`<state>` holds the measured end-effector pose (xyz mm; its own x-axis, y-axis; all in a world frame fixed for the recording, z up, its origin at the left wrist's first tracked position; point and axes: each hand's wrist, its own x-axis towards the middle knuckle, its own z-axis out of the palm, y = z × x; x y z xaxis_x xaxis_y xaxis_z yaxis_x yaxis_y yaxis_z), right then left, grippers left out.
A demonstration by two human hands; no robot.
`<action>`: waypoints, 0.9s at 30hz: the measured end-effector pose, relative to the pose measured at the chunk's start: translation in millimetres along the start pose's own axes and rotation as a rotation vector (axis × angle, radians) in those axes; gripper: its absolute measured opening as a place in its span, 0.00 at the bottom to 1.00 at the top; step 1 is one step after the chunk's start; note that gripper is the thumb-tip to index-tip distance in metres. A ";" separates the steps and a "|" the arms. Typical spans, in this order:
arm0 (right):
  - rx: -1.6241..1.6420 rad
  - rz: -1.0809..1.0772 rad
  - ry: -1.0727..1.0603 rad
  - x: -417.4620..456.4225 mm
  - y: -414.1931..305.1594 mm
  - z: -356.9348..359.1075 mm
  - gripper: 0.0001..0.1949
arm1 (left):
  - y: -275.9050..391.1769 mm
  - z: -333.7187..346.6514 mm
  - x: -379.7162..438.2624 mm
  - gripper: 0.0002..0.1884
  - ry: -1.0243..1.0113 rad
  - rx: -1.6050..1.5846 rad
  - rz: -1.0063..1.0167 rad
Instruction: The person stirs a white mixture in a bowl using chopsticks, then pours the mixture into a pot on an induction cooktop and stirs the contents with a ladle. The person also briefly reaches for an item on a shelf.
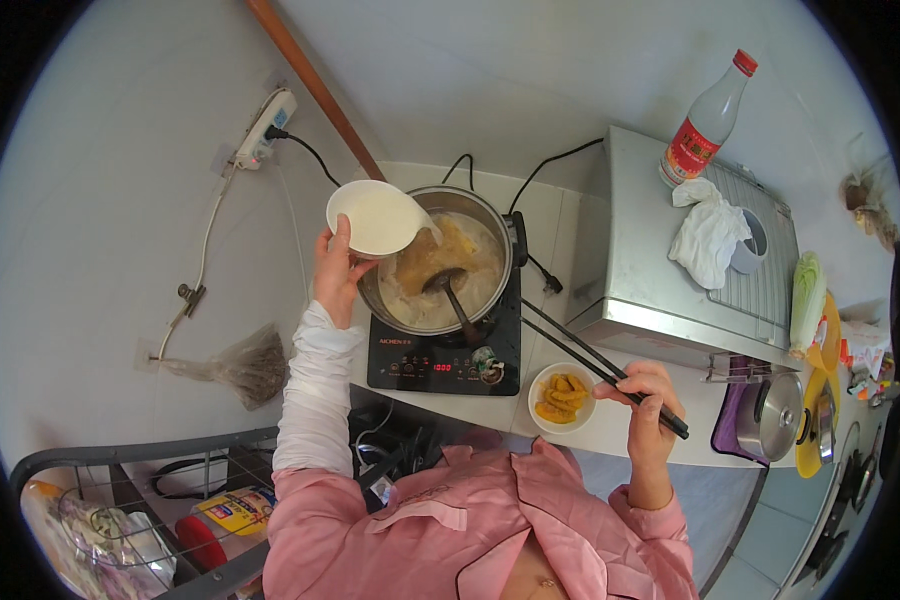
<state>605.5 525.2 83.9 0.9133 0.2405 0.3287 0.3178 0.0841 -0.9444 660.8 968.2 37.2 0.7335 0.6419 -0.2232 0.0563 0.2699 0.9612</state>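
In my left hand (pixel 337 274) is a white bowl (pixel 375 219), tipped over the left rim of a large steel pot (pixel 507 251). A whitish stream runs from its lip into the soup (pixel 484 240), which looks cloudy with yellowish-brown patches. A dark ladle (pixel 457 304) rests in the pot, its handle leaning over the front rim. The pot stands on a black AICHEN induction cooker (pixel 412 367) with a lit red display. My right hand (pixel 649 397) holds black chopsticks (pixel 581 349) above the counter, right of the cooker. Below their tips sits a small white bowl (pixel 538 409) of yellow-orange pieces (pixel 562 397).
A steel oven-like appliance (pixel 637 225) stands right, carrying a red-labelled bottle (pixel 694 142), a crumpled white bag (pixel 709 229) and a wire rack (pixel 765 300). Beyond are a lidded pot (pixel 771 416) and a cabbage (pixel 808 304). A wire-sided cart (pixel 142 448) stands lower left; a power strip (pixel 266 131) hangs on the wall.
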 end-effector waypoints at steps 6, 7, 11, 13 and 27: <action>0.036 0.013 -0.036 6.5 2.3 0.2 0.24 | 10.4 -17.0 0.0 0.37 0.010 -0.045 0.009; 0.059 0.023 -0.037 7.9 1.1 2.0 0.24 | 11.8 -19.0 -2.0 0.37 0.026 -0.043 0.004; 0.093 0.044 -0.060 12.0 -0.7 3.6 0.24 | 19.2 -25.5 -14.9 0.36 0.087 -0.017 0.006; 0.042 0.008 -0.068 14.5 1.3 3.6 0.24 | 21.4 -29.3 -20.6 0.35 0.107 0.007 0.012; -0.034 -0.039 -0.062 19.9 -0.9 0.4 0.24 | 19.2 -12.9 -31.6 0.35 0.157 0.106 -0.011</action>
<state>623.3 530.3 91.2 0.8829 0.2971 0.3637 0.3622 0.0621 -0.9300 630.0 962.4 60.6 0.6186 0.7454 -0.2486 0.1408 0.2062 0.9683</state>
